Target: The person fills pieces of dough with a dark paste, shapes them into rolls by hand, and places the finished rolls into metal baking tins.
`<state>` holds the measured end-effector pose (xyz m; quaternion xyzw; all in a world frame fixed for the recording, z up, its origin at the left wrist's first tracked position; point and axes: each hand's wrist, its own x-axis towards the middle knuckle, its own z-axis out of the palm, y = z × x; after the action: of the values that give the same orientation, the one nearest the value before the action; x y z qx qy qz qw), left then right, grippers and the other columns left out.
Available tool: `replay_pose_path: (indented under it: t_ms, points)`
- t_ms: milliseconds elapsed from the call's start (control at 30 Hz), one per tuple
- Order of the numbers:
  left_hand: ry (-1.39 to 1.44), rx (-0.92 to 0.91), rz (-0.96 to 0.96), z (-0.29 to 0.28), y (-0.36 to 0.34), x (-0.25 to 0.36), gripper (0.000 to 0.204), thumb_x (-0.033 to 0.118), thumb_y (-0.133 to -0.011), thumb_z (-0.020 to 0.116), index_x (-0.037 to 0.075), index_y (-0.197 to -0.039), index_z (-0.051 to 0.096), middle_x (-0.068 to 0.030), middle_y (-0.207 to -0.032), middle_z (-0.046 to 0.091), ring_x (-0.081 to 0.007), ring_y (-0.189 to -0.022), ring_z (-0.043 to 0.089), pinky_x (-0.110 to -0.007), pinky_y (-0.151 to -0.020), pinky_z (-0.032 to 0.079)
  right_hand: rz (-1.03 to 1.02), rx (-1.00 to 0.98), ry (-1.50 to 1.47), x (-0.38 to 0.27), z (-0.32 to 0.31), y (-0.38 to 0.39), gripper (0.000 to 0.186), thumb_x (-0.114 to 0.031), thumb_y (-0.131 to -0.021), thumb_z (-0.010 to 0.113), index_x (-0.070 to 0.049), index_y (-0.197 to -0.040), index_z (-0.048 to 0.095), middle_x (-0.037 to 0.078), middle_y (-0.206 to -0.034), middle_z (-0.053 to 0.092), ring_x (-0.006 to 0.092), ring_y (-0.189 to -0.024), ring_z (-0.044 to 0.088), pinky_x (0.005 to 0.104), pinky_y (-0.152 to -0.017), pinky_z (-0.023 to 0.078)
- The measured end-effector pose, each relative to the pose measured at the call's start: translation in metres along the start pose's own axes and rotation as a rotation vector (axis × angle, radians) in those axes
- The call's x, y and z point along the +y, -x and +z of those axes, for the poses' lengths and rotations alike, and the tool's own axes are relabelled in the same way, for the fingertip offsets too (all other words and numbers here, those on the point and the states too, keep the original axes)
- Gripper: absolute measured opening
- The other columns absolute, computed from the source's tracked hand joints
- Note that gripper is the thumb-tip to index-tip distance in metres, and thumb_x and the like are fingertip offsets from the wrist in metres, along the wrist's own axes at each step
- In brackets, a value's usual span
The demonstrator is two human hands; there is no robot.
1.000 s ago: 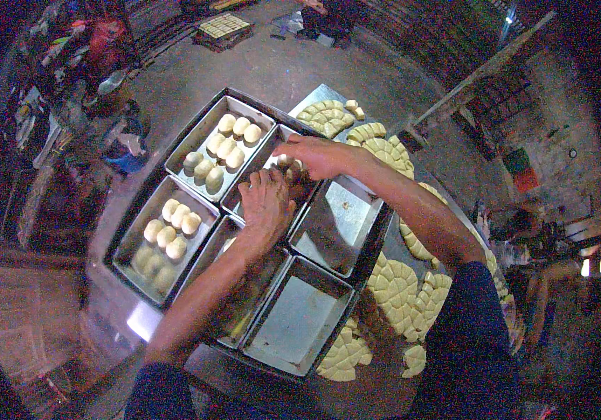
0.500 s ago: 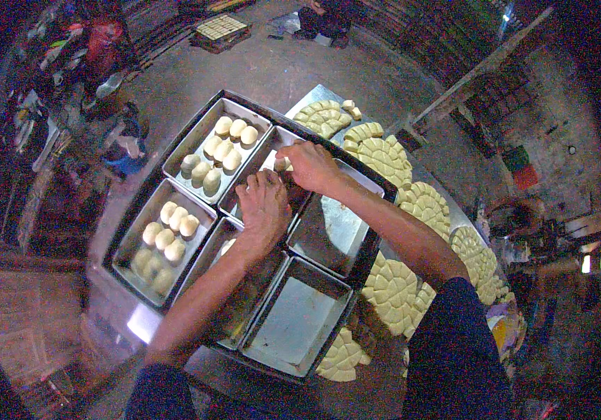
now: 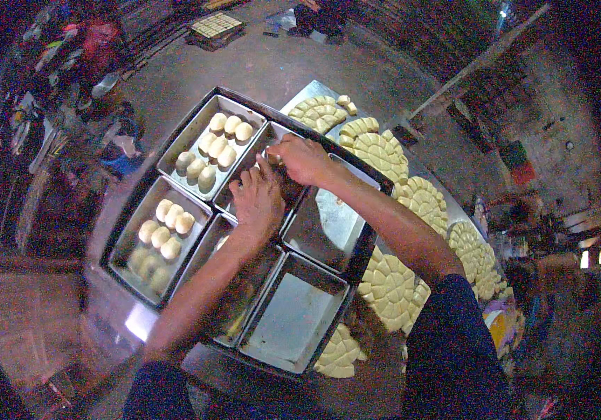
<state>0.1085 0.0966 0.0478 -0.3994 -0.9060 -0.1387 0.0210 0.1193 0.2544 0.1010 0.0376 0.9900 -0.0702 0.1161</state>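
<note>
Although much of the metal work surface (image 3: 312, 91) is covered, its bare far corner can be made out beyond the dark frame (image 3: 365, 245), in which six metal tins are set in two rows of three. Along the right side, flat rounds of dough (image 3: 388, 287), divided into wedges and blocks, are spread. In the far left tin (image 3: 192, 133), three rows of three dough balls (image 3: 217, 146) are arranged; in the near left tin (image 3: 150, 206), six are clearly seen, while the paler shapes beside them cannot be told from reflections. The near middle tin (image 3: 244, 301) is crossed by the left forearm, and one ball is partly hidden there.

Both hands are held in the far middle tin (image 3: 277, 131). The right hand (image 3: 302, 159) is curled, its fingertips brought down beside the left fingers; whether a ball is gripped or only pressed cannot be told. The left hand (image 3: 258, 199) is loosely bent, palm down, and what lies beneath it is concealed.

The step in hand is judged to be the placing and spacing of balls in that tin. For the next move, a straight lift of the fingers seems called for, so that neighbouring pieces are not dragged or dented.
</note>
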Motion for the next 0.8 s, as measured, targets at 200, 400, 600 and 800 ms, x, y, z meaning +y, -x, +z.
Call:
replay_pose_path:
  t_ms: [200,400,600,800]
  points:
    - [0.166,0.064,0.134,0.009,-0.016,-0.009,0.078,0.029,-0.078,0.072,-0.003,-0.141,0.039,-0.0251,-0.126,0.052,-0.0396,-0.120,0.051,-0.058,-0.092,0.043,0.057,0.302,-0.109,0.003,-0.020,0.048,0.065,-0.015,-0.088,0.065,-0.018,-0.148,0.040,0.025,-0.117,0.060,0.0418,-0.102,0.063,0.0494,-0.086,0.053]
    - [0.602,0.056,0.294,-0.121,0.017,-0.018,0.056,0.035,-0.083,0.076,0.000,-0.124,0.059,-0.0186,-0.115,0.067,-0.0304,-0.104,0.065,-0.043,-0.093,0.050,0.175,0.613,-0.183,-0.047,-0.066,0.216,0.029,-0.013,-0.090,0.069,-0.008,-0.119,0.066,0.015,-0.106,0.069,0.0233,-0.083,0.069,0.0338,-0.073,0.055]
    - [1.070,-0.859,0.542,-0.223,0.177,0.026,0.035,0.028,-0.087,0.073,0.003,-0.109,0.063,-0.0124,-0.103,0.067,-0.0289,-0.097,0.066,-0.038,-0.086,0.051,0.769,0.240,-0.339,-0.127,0.071,0.468,0.013,-0.008,-0.090,0.065,-0.003,-0.101,0.071,0.014,-0.089,0.069,0.0264,-0.077,0.069,0.0358,-0.069,0.054]
    - [0.678,-0.550,0.214,-0.068,0.365,0.095,0.035,0.029,-0.095,0.063,0.006,-0.121,0.058,-0.0210,-0.083,0.066,-0.0376,-0.079,0.067,-0.048,-0.070,0.053,0.928,0.443,-0.562,-0.237,0.147,0.520,0.016,-0.006,-0.089,0.065,-0.003,-0.103,0.071,0.016,-0.093,0.069,0.0321,-0.085,0.067,0.0392,-0.075,0.054]
